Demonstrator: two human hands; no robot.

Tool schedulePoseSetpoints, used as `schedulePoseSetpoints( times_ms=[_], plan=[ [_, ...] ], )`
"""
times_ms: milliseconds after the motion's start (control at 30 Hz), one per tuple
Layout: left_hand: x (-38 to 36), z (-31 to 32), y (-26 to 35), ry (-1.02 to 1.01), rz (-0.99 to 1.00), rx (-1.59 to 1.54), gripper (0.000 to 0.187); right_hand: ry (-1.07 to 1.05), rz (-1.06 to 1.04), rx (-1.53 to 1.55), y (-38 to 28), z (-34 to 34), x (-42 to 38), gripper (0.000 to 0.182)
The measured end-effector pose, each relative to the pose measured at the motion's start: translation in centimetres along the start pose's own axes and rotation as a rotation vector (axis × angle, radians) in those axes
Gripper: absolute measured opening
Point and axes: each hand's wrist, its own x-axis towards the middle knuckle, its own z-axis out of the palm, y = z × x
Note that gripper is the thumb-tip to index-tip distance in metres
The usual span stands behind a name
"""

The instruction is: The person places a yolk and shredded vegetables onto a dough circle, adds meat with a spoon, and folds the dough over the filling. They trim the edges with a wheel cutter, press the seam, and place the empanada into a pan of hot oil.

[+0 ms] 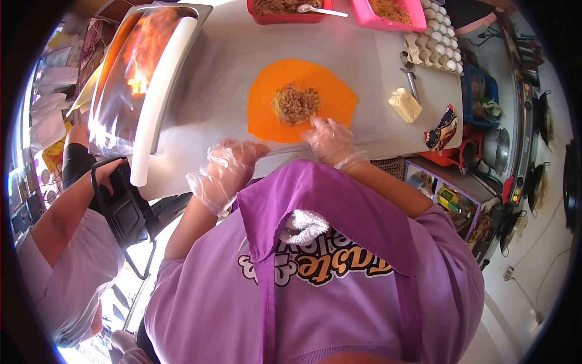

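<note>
A thin orange sheet, like rolled dough or a wrapper [267, 82], lies flat on the white work surface in front of me. On its middle sits a mound of brown, shredded-looking filling [296, 104]. My right hand [331, 142], in a clear plastic glove, has its fingers closed at the sheet's lower right edge, close to the filling. My left hand [231, 165], gloved too, is by the sheet's lower left edge with its fingers drawn together. What its fingertips hold, if anything, is hidden.
Red [288, 18] and pink [394, 25] tubs of filling stand at the back. Right are egg trays [424, 51], a scoop [410, 79], a pale yellow block [405, 105] and a dark wrapper [441, 128]. A metal tray [200, 12] and white roll [159, 97] are left, near another person [73, 249].
</note>
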Motion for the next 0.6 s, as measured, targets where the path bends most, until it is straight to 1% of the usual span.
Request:
schedulePoseSetpoints(
  times_ms=[33,67,100,167,200,267,300,367,400,433,467,500,567,600],
  plan=[
    [0.1,-0.1,0.0,-0.001,0.000,0.000,0.027,-0.005,-0.104,0.048,0.9,0.7,0.1,0.015],
    [0.1,-0.3,-0.1,0.067,0.029,0.019,0.027,-0.010,-0.208,0.097,1.8,1.3,0.2,0.018],
    [0.3,-0.7,0.0,0.136,0.057,0.039,0.027,-0.011,-0.208,0.097,2.0,1.1,0.6,0.018],
    [0.7,-1.7,0.4,0.107,0.022,0.034,0.028,-0.141,0.049,0.567,2.5,0.4,1.4,0.027],
    [0.8,-2.2,0.6,0.079,-0.012,0.030,0.029,-0.145,0.049,0.567,2.7,-0.5,1.7,0.027],
    [0.9,-2.4,0.5,0.072,-0.001,0.036,0.029,-0.232,0.017,0.770,3.4,-2.9,2.3,0.060],
    [0.9,-2.5,0.4,0.066,0.014,0.044,0.029,-0.234,0.017,0.771,3.7,-3.3,2.5,0.060],
    [0.6,-1.9,0.1,0.043,0.028,0.047,0.028,-0.436,0.007,0.620,4.3,-3.7,2.9,0.055],
    [0.5,-1.6,0.0,0.021,0.043,0.051,0.028,-0.438,0.007,0.619,4.3,-3.2,2.7,0.055],
    [0.4,-1.8,0.1,0.020,0.040,0.049,0.028,-0.206,-0.151,0.437,4.2,-2.2,2.3,0.049],
    [0.4,-2.1,0.4,0.051,0.089,-0.002,0.028,0.025,-0.304,0.250,4.1,-1.1,1.7,0.043],
    [0.4,-2.3,0.6,0.083,0.140,-0.051,0.027,0.023,-0.305,0.251,3.9,0.0,1.2,0.043],
    [0.2,-1.6,0.1,0.069,0.127,-0.035,0.027,0.057,-0.257,0.321,3.2,1.8,0.8,0.033],
    [0.0,-1.2,0.0,0.049,0.112,-0.022,0.027,-0.189,-0.075,0.329,2.1,0.6,1.4,0.026]
  ],
)
